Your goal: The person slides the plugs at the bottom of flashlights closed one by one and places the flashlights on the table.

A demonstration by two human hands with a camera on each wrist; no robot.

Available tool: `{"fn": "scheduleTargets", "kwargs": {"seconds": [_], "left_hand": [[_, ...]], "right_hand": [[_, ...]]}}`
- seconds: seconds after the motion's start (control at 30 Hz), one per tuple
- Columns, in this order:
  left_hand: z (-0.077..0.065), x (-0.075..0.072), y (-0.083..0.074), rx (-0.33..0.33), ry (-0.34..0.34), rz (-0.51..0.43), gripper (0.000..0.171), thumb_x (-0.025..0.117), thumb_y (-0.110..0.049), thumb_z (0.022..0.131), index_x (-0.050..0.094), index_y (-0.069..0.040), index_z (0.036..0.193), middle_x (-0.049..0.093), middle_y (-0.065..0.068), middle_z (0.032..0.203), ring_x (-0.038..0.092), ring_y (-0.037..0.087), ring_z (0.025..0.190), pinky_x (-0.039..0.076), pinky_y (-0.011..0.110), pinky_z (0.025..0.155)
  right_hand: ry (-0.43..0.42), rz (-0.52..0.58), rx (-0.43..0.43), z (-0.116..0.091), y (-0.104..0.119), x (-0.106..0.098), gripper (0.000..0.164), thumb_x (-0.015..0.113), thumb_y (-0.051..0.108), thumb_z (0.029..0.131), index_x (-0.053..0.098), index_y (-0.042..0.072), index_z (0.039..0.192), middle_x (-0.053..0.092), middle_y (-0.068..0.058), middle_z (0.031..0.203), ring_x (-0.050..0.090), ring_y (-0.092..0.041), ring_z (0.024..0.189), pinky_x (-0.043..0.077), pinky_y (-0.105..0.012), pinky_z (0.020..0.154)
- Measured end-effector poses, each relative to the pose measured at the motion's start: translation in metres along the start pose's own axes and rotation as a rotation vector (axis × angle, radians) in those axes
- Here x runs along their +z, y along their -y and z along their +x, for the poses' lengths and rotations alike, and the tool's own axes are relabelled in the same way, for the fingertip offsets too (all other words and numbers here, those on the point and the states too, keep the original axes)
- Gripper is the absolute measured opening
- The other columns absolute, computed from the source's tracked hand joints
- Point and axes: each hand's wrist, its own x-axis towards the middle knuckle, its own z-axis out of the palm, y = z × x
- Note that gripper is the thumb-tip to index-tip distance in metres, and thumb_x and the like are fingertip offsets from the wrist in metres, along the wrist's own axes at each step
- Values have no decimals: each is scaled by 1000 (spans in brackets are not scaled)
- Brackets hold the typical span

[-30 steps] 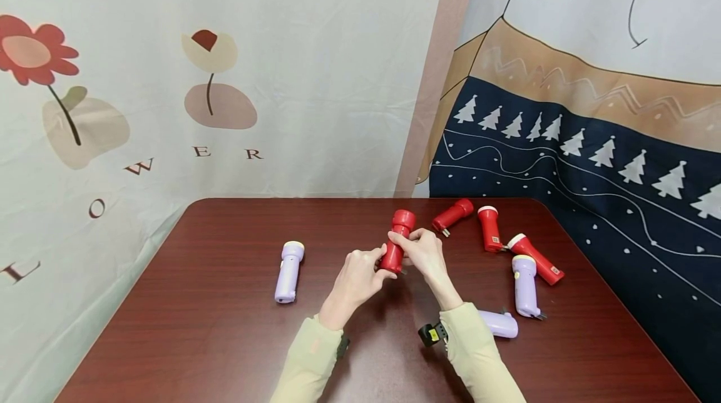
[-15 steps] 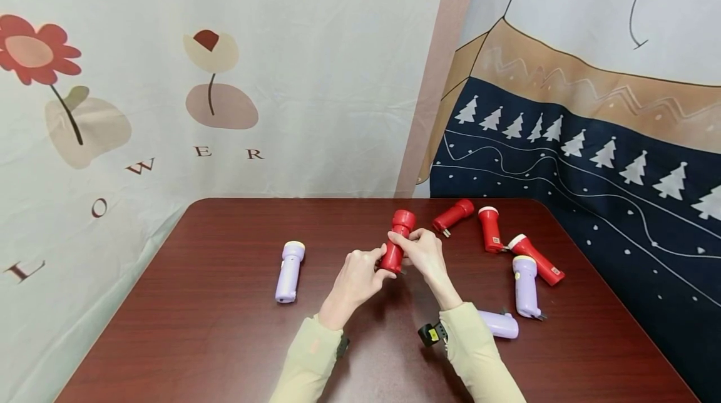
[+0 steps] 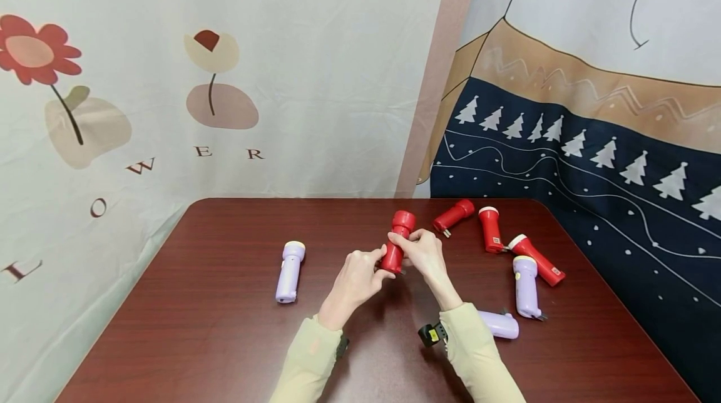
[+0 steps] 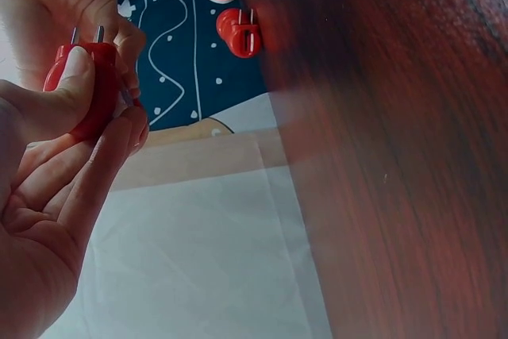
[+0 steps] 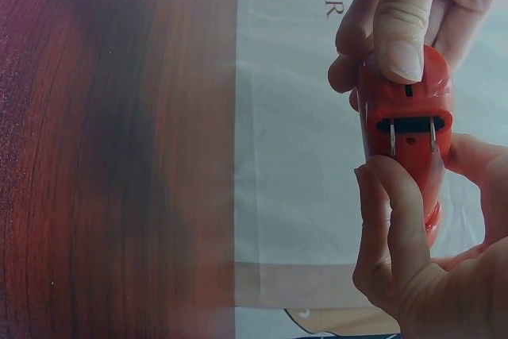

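Basically nothing's moved since half a second ago: the red flashlight [image 3: 392,259] sits in the same spot, a bit right of and below centre in the head view, over the worktop [image 3: 219,340]. Left hand [image 3: 353,278] pinches its lower end, right hand [image 3: 425,254] pinches around the middle. Right wrist cam clearly shows two metal prongs [image 5: 392,139] at a dark slot; head view barely catches them.

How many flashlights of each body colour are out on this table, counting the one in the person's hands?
Red flashlights: 4, including the held one
Lavender flashlights: 3, one partly hidden
Total: 7
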Motion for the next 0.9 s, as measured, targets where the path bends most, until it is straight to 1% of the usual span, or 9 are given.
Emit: {"fn": "scheduleTargets", "kwargs": {"seconds": [0.1, 0.2, 0.37, 0.6, 0.73, 0.9], "left_hand": [[-1, 0, 0, 0, 4, -9, 37, 82, -16, 71, 68, 0, 102, 72, 8, 78, 62, 13, 57, 52, 21, 57], [-2, 0, 0, 0, 9, -15, 35, 82, -14, 72, 68, 0, 101, 72, 9, 77, 65, 14, 58, 54, 22, 59], [-2, 0, 0, 1, 9, -11, 35, 82, -14, 72, 68, 0, 101, 71, 8, 76, 63, 14, 58, 54, 21, 59], [-3, 1, 1, 14, -3, -1, 35, 82, -15, 71, 68, 0, 100, 70, 8, 73, 59, 12, 54, 50, 18, 54], [-3, 2, 2, 19, -6, 2, 36, 82, -15, 71, 68, 0, 100, 70, 8, 73, 60, 13, 54, 50, 19, 55], [-3, 2, 1, 0, 4, -3, 36, 82, -15, 72, 68, 0, 102, 71, 8, 75, 62, 13, 56, 52, 20, 57]], "right_hand": [[3, -6, -1, 0, -1, 0, 49, 71, 41, 81, 59, -3, 99, 69, -23, 95, 72, -33, 75, 57, -40, 73], [6, -11, -1, 0, -1, 0, 49, 71, 41, 81, 59, -3, 99, 68, -23, 96, 72, -33, 75, 57, -40, 75], [11, -7, 3, -1, -1, 0, 49, 71, 40, 81, 59, -3, 100, 68, -23, 97, 72, -34, 75, 57, -42, 76], [11, -9, 0, -2, -1, 0, 47, 71, 39, 81, 59, -3, 99, 69, -23, 96, 72, -33, 75, 57, -42, 76], [13, -5, -2, -1, -2, 0, 47, 71, 39, 81, 59, -3, 99, 68, -23, 96, 72, -33, 75, 57, -41, 75], [13, -5, 0, -1, -2, 0, 47, 71, 39, 81, 59, -3, 99, 68, -24, 95, 72, -34, 74, 57, -42, 75]]}}
